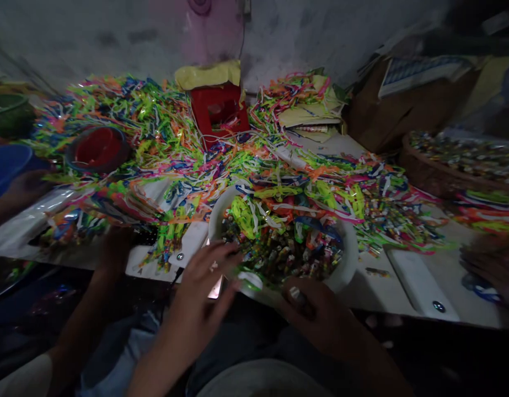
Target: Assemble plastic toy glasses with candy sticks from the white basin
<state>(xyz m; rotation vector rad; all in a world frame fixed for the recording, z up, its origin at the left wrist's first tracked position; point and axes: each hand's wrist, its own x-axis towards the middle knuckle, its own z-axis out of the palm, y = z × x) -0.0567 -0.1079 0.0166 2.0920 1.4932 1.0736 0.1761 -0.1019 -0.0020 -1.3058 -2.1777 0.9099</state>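
A white bowl (348, 259) full of small colourful wrapped pieces stands on the table just in front of me. My left hand (202, 289) hovers at its near left rim, fingers spread, with nothing visibly in it. My right hand (316, 314) is at the bowl's near rim, fingers curled round a small pale piece I cannot name. Bright neon strips (163, 127) in green, pink, orange and white are heaped across the table behind the bowl.
A red bowl (97, 148), a red stool (219, 110) with a yellow bag on it, and a basket (428, 173) of small pieces surround the heap. Another person's arm (109, 259) reaches in at left; another hand (492, 264) shows at right. Blue bowl (6, 165) far left.
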